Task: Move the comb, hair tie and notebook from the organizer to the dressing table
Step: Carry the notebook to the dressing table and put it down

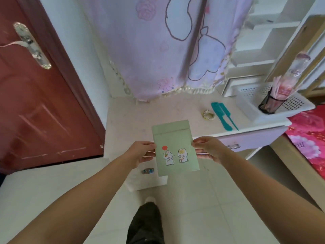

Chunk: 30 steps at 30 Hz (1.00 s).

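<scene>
**Notebook held level above the front edge, ready to be set down**

The left hand [143, 152] is pinched onto the left edge of the green notebook [175, 147], the right hand [208, 148] onto its right edge. It should be lowered flat onto the bare middle of the dressing table [133, 120]. Toward the right edge lie the hair tie [208, 115] and comb [222, 117]; beyond them sits the organizer [297, 104].
</scene>
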Available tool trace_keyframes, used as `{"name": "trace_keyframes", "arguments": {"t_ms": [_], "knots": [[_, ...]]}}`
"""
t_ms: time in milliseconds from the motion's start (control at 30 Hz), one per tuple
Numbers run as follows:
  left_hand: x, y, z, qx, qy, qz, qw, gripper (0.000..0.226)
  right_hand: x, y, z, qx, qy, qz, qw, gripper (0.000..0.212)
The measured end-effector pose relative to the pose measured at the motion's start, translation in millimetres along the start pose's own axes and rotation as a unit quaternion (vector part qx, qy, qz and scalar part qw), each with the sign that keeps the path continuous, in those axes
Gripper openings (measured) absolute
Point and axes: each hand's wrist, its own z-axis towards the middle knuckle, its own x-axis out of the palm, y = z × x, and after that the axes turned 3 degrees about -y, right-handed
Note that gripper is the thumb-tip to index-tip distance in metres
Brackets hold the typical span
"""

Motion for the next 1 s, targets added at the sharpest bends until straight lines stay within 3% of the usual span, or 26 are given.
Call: {"name": "trace_keyframes", "arguments": {"t_ms": [300, 467, 633, 833, 1000], "knots": [[21, -74, 156, -0.016, 0.016, 0.118, 0.993, 0.013, -32, 50, 145, 0.038, -0.076, -0.052, 0.995, 0.020], [54, -88, 214, -0.018, -0.029, 0.183, 0.983, 0.028, -48, 58, 208, 0.013, -0.103, -0.220, 0.970, 0.033], [69, -80, 240, -0.030, -0.010, 0.323, 0.946, 0.035, -49, 46, 238, 0.018, -0.076, -0.389, 0.918, 0.037], [66, -86, 250, -0.030, 0.009, 0.466, 0.884, 0.030, -47, 43, 242, 0.010, -0.083, -0.437, 0.896, 0.033], [49, -80, 248, 0.048, 0.080, 0.506, 0.858, 0.023, -46, 45, 233, 0.015, -0.075, -0.419, 0.905, 0.035]]}}
